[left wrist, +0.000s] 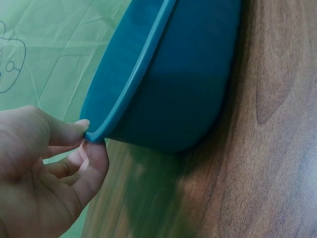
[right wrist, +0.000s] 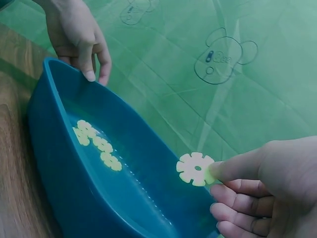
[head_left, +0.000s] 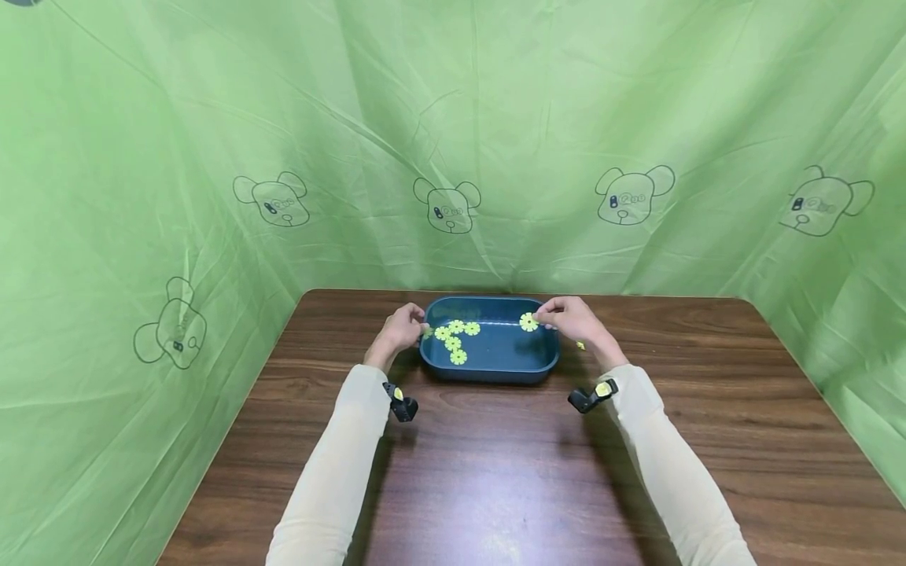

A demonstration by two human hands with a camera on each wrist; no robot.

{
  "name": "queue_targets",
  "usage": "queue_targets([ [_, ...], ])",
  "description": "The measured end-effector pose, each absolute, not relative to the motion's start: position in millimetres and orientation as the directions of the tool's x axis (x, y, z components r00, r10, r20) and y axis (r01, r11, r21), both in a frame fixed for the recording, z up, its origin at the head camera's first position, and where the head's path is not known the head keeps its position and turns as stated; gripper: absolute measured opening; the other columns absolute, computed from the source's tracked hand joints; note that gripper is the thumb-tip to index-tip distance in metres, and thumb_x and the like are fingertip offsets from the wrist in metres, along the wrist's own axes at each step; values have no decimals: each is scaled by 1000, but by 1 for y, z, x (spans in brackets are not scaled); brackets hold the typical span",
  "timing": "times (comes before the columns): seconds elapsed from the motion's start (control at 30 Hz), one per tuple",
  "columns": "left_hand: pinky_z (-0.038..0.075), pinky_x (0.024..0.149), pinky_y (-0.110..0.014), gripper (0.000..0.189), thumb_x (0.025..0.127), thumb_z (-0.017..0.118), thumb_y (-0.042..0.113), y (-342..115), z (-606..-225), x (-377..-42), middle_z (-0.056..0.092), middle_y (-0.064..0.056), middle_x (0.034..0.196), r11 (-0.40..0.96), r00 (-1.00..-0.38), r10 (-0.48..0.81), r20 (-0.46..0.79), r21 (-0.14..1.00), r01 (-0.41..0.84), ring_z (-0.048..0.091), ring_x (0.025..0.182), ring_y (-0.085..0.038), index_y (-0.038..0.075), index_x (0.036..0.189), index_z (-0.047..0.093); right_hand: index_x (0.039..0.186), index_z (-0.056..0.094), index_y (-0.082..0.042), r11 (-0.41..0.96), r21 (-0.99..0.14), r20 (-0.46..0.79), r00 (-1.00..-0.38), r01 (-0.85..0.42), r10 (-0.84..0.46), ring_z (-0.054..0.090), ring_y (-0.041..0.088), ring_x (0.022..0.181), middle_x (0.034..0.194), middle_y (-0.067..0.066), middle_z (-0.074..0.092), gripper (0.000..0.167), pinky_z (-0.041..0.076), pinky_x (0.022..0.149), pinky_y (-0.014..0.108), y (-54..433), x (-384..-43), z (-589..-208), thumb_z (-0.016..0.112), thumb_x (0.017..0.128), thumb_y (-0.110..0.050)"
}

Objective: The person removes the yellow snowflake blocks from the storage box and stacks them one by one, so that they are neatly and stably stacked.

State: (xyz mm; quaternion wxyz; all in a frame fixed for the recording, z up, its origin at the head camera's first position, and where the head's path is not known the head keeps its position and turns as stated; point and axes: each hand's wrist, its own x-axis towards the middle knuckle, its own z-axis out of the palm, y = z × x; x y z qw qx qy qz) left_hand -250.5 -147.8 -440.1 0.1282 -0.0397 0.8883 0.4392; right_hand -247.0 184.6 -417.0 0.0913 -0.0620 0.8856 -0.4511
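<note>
A blue plastic basin (head_left: 502, 356) with rounded corners stands on the table. At its left end my left hand (head_left: 403, 327) pinches the rim (left wrist: 113, 118) between thumb and fingers. Above the basin's right part, my right hand (head_left: 573, 321) holds a yellow-green snowflake disc (right wrist: 194, 169) by its edge, between thumb and forefinger. This disc has notches all round and a hole in the middle. Several similar discs (head_left: 453, 343) lie together on the basin floor, towards the left. The other fingers of my right hand are curled below the disc.
A small yellow piece (head_left: 580, 345) lies on the wooden table (head_left: 488, 472) right of the basin, partly hidden by my right wrist. Green sheeting (head_left: 538, 102) with printed bear heads hangs behind and at both sides. Each wrist wears a black camera mount (head_left: 593, 395).
</note>
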Motion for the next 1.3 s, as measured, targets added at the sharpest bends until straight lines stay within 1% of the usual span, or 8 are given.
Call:
queue_targets([
  [0.07, 53, 88, -46, 27, 98, 53, 16, -148, -440, -250, 56, -14, 100, 609, -963, 40, -265, 771, -187, 60, 78, -22, 7, 124, 49, 103, 66, 2, 574, -819, -116, -976, -10, -183, 60, 34, 94, 97, 17, 66, 28, 50, 73, 29, 188, -246, -417, 64, 92, -24],
  [0.27, 53, 88, -45, 27, 98, 54, 16, -148, -440, -251, 55, -13, 99, 602, -961, 39, -275, 774, -198, 60, 78, -22, 6, 123, 50, 105, 65, 2, 579, -815, -116, -979, -4, -170, 60, 19, 83, 96, 13, 66, 29, 48, 68, 23, 199, -247, -419, 64, 92, -25],
  [0.4, 53, 89, -45, 28, 98, 54, 16, -148, -441, -251, 55, -13, 100, 600, -957, 33, -287, 772, -210, 60, 79, -22, 6, 124, 50, 106, 65, 2, 579, -815, -118, -981, 6, -156, 58, 13, 78, 100, 17, 65, 30, 48, 69, 24, 206, -246, -421, 63, 93, -25],
  [0.47, 53, 88, -45, 28, 98, 54, 16, -147, -441, -249, 55, -14, 100, 599, -957, 28, -290, 771, -216, 60, 80, -22, 6, 124, 50, 106, 66, 2, 580, -815, -118, -981, 8, -152, 58, 12, 78, 96, 14, 65, 31, 49, 71, 26, 210, -246, -422, 62, 93, -26],
  [0.63, 54, 87, -45, 28, 98, 54, 16, -147, -443, -248, 55, -14, 101, 596, -959, 33, -283, 776, -208, 60, 80, -23, 6, 123, 50, 106, 66, 4, 566, -825, -92, -984, -10, -151, 56, 9, 73, 81, 3, 63, 32, 49, 66, 24, 219, -245, -426, 63, 93, -25],
  [0.83, 54, 87, -45, 28, 98, 54, 16, -148, -443, -249, 55, -14, 101, 594, -960, 40, -276, 779, -199, 60, 80, -22, 6, 124, 50, 108, 65, 6, 546, -838, -93, -987, 7, -130, 56, 4, 70, 89, 13, 67, 32, 47, 63, 20, 230, -244, -433, 62, 93, -23],
  [1.17, 54, 86, -45, 28, 98, 55, 15, -148, -442, -250, 55, -14, 100, 591, -962, 42, -269, 783, -193, 60, 80, -22, 5, 124, 50, 112, 61, 9, 477, -876, -111, -992, 69, -59, 54, 1, 68, 79, -1, 65, 37, 47, 64, 19, 249, -240, -443, 62, 93, -22],
  [1.3, 54, 86, -45, 29, 98, 54, 15, -148, -442, -251, 55, -14, 100, 592, -961, 42, -272, 782, -196, 60, 79, -22, 6, 124, 49, 112, 62, 8, 495, -863, -124, -992, 98, -19, 53, 3, 70, 79, -2, 62, 37, 48, 70, 26, 256, -239, -448, 61, 93, -23],
])
